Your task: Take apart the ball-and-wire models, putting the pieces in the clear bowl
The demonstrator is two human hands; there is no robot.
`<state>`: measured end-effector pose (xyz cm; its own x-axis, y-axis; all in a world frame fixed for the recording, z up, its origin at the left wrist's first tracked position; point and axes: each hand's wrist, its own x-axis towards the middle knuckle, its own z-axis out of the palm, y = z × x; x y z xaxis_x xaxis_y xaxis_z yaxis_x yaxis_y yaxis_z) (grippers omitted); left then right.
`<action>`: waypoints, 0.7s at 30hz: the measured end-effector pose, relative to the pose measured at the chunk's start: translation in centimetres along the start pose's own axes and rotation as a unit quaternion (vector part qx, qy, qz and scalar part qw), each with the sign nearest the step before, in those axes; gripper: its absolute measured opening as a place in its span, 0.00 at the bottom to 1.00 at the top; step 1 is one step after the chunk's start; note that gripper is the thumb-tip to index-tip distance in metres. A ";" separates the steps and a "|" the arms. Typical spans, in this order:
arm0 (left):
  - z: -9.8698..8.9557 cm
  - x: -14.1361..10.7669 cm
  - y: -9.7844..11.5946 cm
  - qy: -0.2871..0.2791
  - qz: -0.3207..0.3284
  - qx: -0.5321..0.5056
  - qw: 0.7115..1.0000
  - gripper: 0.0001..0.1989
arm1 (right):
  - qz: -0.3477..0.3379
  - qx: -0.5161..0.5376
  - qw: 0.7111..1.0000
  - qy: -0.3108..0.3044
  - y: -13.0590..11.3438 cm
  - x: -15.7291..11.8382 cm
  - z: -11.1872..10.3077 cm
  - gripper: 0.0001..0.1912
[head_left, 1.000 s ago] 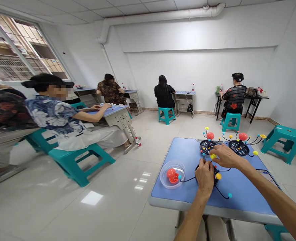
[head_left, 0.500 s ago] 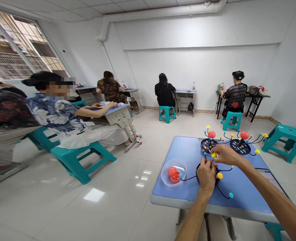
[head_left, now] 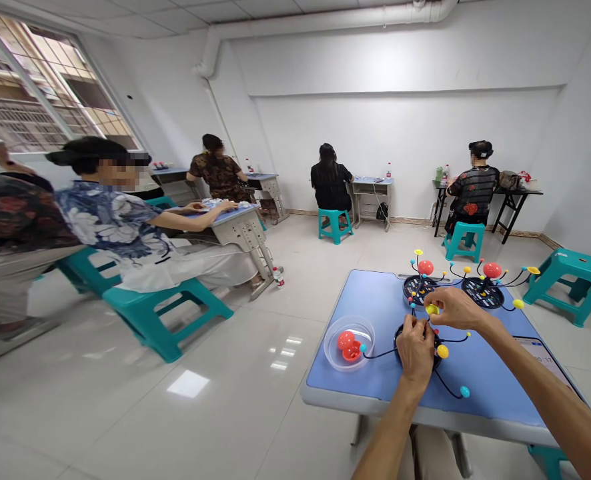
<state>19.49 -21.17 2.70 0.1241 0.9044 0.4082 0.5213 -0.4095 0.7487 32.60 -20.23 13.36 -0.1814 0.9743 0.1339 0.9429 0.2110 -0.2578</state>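
On the blue desk (head_left: pixel 375 300) a solar system model with a round black base (head_left: pixel 400 361) stands half hidden under my left hand (head_left: pixel 416 350). That hand's fingers are closed at the model's middle, around the foot of its black rods. My right hand (head_left: pixel 453 309) pinches a yellow planet ball with a rim (head_left: pixel 432 309), just above and right of the left fingertips. Black curved rods reach out from the base to a light blue ball (head_left: pixel 465 392), an orange ball (head_left: pixel 442 351) and other small balls. The exact grip under my left fingers is hidden.
Left on the desk, a clear round dish (head_left: pixel 329 347) holds red half-shells (head_left: pixel 346 340). Two similar models (head_left: pixel 419 289) (head_left: pixel 483 292) stand at the far edge. A phone (head_left: pixel 543 360) lies at right. Several people sit at other desks; a teal stool (head_left: pixel 570 267) stands at right.
The view has shifted slightly, so the desk appears a little further right. Both hands keep their places at the model, and the yellow ball stays in my right fingers.
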 end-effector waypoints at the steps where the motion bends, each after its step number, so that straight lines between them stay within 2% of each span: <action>1: 0.0 0.0 -0.1 0.001 0.001 -0.007 1.000 0.12 | -0.003 0.007 1.000 0.019 0.1 0.0 -0.4 0.09; 5: 0.2 -0.1 -0.1 0.000 -0.001 -0.020 1.000 0.13 | -0.008 0.036 0.995 0.090 0.4 0.1 -3.1 0.10; 8: 0.2 -0.1 0.1 0.007 -0.005 0.001 1.000 0.12 | -0.018 0.023 0.997 0.069 -0.4 -0.2 -4.0 0.10; 11: -0.1 -0.4 0.3 0.003 -0.013 0.033 0.999 0.13 | -0.038 0.024 0.998 0.032 -3.0 -0.4 -2.9 0.11; 14: -0.2 -0.7 0.0 -0.027 -0.018 0.064 0.997 0.12 | -0.070 0.033 0.997 -0.015 -6.9 0.1 -1.0 0.12; 17: 0.0 -1.1 -0.7 -0.048 -0.002 0.067 0.997 0.12 | -0.097 -0.010 0.994 -0.054 -10.7 1.8 0.8 0.13; 21: 1.0 -1.5 -2.1 -0.028 0.000 0.023 0.999 0.10 | -0.103 -0.104 0.981 -0.131 -13.6 4.9 2.9 0.15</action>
<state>19.09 -21.51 -0.01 0.1712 0.9102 0.3771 0.5592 -0.4049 0.7234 18.05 -18.09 14.74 -0.4132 0.9057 -0.0953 0.9106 0.4105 -0.0471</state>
